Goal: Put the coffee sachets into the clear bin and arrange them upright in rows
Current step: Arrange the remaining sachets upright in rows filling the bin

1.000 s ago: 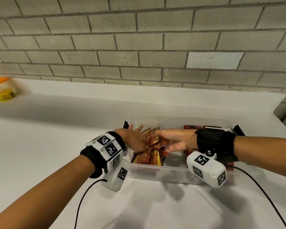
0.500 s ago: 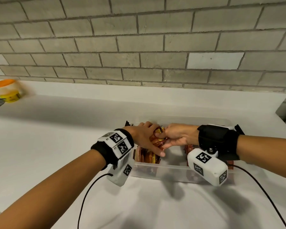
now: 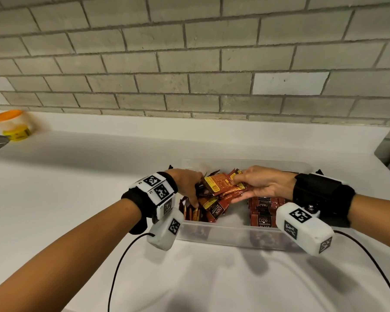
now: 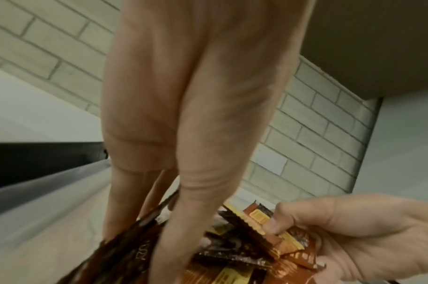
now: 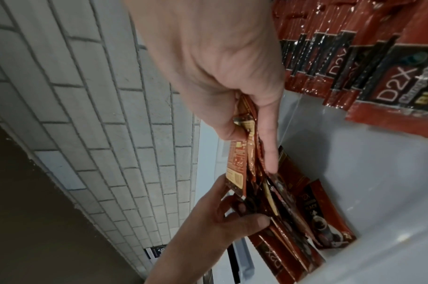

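Since a moment ago the right hand (image 3: 260, 184) has lifted a bunch of coffee sachets (image 3: 223, 184) above the clear bin (image 3: 223, 233), thumb and fingers pinching them flat. Opposite it, the left hand (image 3: 187, 184) curls its fingers round the bunch's other end. More sachets stand in a row (image 3: 262, 212) at the bin's right side.
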Demonstrator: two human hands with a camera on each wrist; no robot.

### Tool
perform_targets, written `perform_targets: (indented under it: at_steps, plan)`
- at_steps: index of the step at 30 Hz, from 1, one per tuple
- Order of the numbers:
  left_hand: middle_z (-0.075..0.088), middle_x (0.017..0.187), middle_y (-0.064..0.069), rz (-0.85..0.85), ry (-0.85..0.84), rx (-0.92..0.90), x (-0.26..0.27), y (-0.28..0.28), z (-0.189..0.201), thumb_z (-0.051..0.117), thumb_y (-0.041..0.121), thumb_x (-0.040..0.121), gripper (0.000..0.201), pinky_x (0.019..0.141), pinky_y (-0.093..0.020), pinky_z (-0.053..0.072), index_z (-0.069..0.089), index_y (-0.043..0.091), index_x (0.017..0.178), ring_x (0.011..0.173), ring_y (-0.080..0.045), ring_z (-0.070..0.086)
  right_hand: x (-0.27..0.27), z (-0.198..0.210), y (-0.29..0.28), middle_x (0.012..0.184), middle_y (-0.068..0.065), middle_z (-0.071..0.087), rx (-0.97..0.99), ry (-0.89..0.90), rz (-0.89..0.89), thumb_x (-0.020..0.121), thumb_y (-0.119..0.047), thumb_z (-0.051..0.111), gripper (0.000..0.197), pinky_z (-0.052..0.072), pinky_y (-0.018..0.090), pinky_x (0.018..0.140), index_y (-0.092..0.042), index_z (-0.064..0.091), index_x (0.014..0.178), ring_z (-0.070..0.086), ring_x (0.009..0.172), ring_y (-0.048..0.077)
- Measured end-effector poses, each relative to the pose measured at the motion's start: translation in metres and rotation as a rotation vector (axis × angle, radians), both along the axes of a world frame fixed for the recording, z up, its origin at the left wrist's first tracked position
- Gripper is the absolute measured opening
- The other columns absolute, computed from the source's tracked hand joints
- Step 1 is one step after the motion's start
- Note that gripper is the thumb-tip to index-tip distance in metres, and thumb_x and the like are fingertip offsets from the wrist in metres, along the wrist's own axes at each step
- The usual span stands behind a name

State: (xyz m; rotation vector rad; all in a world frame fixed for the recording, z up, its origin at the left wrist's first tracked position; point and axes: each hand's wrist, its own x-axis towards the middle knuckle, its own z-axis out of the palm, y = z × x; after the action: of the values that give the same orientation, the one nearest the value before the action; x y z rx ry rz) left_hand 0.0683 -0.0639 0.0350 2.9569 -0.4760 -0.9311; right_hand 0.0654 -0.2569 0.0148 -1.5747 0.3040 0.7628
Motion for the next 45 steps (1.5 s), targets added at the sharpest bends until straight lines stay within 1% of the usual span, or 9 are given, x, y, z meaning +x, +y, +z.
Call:
perform_targets:
  at_steps: [7,12,15,20,25,31,38,42,45]
  plan:
    - [0.054,0.13,-0.013,0.127,-0.282,-0.255,0.0,0.01,0.014,0.043,-0.007,0.089,0.049,0.081,-0.033,0.052,0.047,0.014,0.134,0.113,-0.027,0.057,-0.001,0.013,-0.006,0.097,0.021,0.063,0.034,-0.022,-0.063,0.092,0.002,0.053,0.01,0.058,0.044,0.058,0.001,0.051,0.101,0.064,0.087,0.032]
    - [0.06,0.123,-0.008,0.29,-0.515,-0.467,-0.007,0.015,0.031,0.044,-0.004,0.091,0.033,0.08,-0.019,0.043,0.063,0.004,0.116,0.11,-0.023,0.057,0.0,0.031,-0.012,0.08,0.018,0.069,0.088,-0.057,-0.099,0.091,0.001,0.053,0.003,0.059,0.037,0.051,-0.002,0.052,0.092,0.069,0.072,0.029]
    - [0.064,0.105,-0.013,0.446,-0.577,-0.633,-0.011,0.017,0.03,0.043,0.012,0.098,0.028,0.084,-0.03,0.05,0.064,-0.005,0.105,0.098,-0.026,0.061,-0.002,0.042,-0.014,0.069,0.018,0.071,0.148,-0.076,-0.125,0.091,-0.002,0.053,0.002,0.058,0.034,0.047,-0.004,0.052,0.091,0.071,0.061,0.028]
    - [0.072,0.102,-0.012,0.694,-0.104,-1.242,-0.031,0.003,0.03,0.035,0.063,0.093,0.063,0.087,-0.041,0.055,0.064,0.009,0.112,0.098,-0.025,0.068,-0.01,0.059,-0.01,0.083,0.017,0.07,0.224,-0.15,-0.059,0.091,-0.004,0.053,0.003,0.059,0.032,0.051,-0.004,0.056,0.089,0.072,0.069,0.027]
    - [0.07,0.104,-0.008,0.849,-0.006,-1.568,-0.05,-0.028,0.024,0.05,0.043,0.096,0.038,0.082,-0.049,0.057,0.045,0.02,0.126,0.092,-0.025,0.071,-0.027,0.059,-0.002,0.097,0.014,0.07,0.138,-0.282,0.037,0.097,-0.011,0.048,0.018,0.061,0.036,0.071,-0.001,0.056,0.11,0.07,0.088,0.025]
    - [0.063,0.109,-0.014,0.878,0.014,-1.678,-0.06,-0.052,0.014,0.032,0.022,0.105,0.025,0.086,-0.046,0.056,0.037,0.015,0.127,0.097,-0.026,0.066,-0.044,0.06,0.0,0.111,0.019,0.063,0.073,-0.305,0.114,0.1,-0.017,0.042,0.021,0.053,0.034,0.083,-0.004,0.046,0.116,0.062,0.104,0.026]
    - [0.057,0.127,-0.023,0.774,0.21,-1.51,-0.064,-0.064,0.0,0.037,0.051,0.091,0.06,0.081,-0.037,0.058,0.039,0.01,0.134,0.11,-0.028,0.064,-0.056,0.061,-0.015,0.121,0.02,0.059,0.129,-0.265,0.177,0.098,-0.008,0.046,0.031,0.054,0.047,0.088,-0.011,0.041,0.128,0.062,0.109,0.03]
    - [0.058,0.128,-0.016,0.721,0.343,-1.68,-0.076,-0.061,0.003,0.055,0.038,0.093,0.048,0.093,-0.042,0.053,0.043,0.019,0.135,0.116,-0.026,0.06,-0.059,0.058,-0.031,0.123,0.015,0.06,0.109,-0.29,0.251,0.097,-0.01,0.047,0.043,0.05,0.049,0.094,-0.021,0.036,0.137,0.061,0.112,0.027]
    - [0.059,0.123,-0.012,0.772,0.401,-1.889,-0.08,-0.064,-0.002,0.072,0.02,0.074,0.065,0.096,-0.046,0.05,0.046,0.026,0.133,0.112,-0.027,0.06,-0.062,0.06,-0.036,0.126,0.012,0.059,0.06,-0.329,0.305,0.098,-0.016,0.047,0.051,0.045,0.051,0.1,-0.028,0.028,0.144,0.06,0.114,0.025]
